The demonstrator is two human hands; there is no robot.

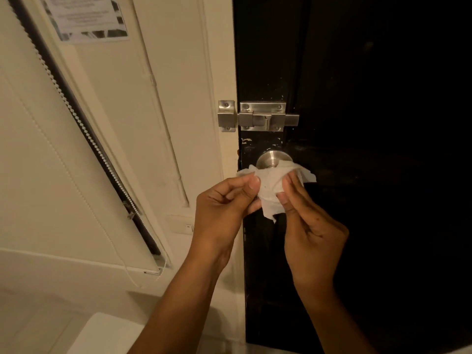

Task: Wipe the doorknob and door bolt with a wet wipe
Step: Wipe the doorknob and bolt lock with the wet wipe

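A white wet wipe [270, 183] is held up in front of the steel doorknob [269, 159] on the black door [370, 149]. My left hand [224, 205] pinches the wipe's left edge between thumb and fingers. My right hand [310, 227] grips its right side, fingertips pressed into the crumpled sheet. The wipe covers the knob's lower half; I cannot tell whether it touches the knob. Above the knob, the steel door bolt [263, 116] is slid left into its keeper [226, 115] on the frame.
The cream door frame [217, 72] and wall lie left of the door. A roller blind [63, 139] with a bead chain slants down the left side. A paper notice [86, 17] hangs on the wall above. A white switch plate [182, 226] sits beside my left wrist.
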